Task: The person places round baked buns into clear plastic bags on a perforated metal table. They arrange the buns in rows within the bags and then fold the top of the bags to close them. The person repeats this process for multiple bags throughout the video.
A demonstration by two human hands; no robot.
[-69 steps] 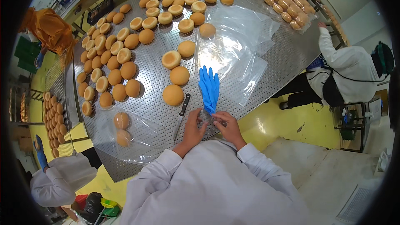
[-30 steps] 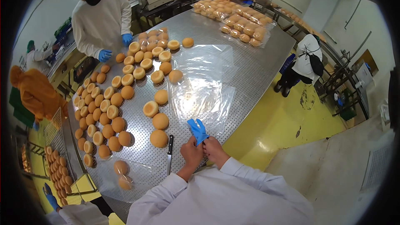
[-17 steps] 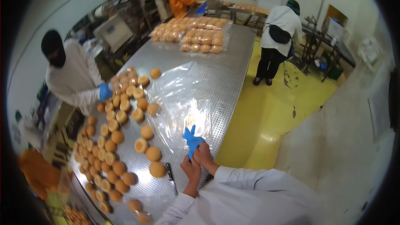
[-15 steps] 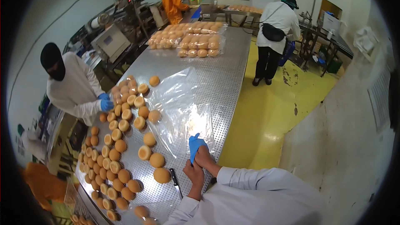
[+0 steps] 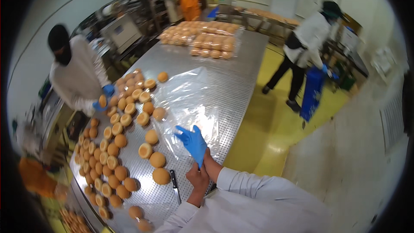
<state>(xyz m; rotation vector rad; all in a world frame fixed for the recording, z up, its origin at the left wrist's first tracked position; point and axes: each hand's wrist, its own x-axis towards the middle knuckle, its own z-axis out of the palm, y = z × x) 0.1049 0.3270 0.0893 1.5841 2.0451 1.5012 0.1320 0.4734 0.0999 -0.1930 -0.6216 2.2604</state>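
My right hand (image 5: 193, 143) is inside a blue disposable glove, its fingers and thumb spread apart above clear plastic bags. My bare left hand (image 5: 197, 179) is closed at the right wrist, gripping the cuff of the blue glove (image 5: 198, 153). Flat on the perforated metal table (image 5: 233, 82) lie the clear plastic bags (image 5: 185, 90), just beyond the gloved fingers. A knife (image 5: 174, 185) with a black handle rests to the left of my left hand. Round buns (image 5: 158, 159) sit loose to the left of the bags, some with their pale side up.
Many more buns (image 5: 113, 149) spread along the table's left side, where a co-worker (image 5: 73, 69) in blue gloves holds a bun. Bagged buns (image 5: 213, 45) stand at the far end. Another person (image 5: 304, 39) pulls a blue upright object (image 5: 312, 92) on the yellow floor.
My right fingers have pushed into the glove and spread open. The co-worker at left has lifted a bun. The person at right has turned and stepped, moving the blue object rightward.
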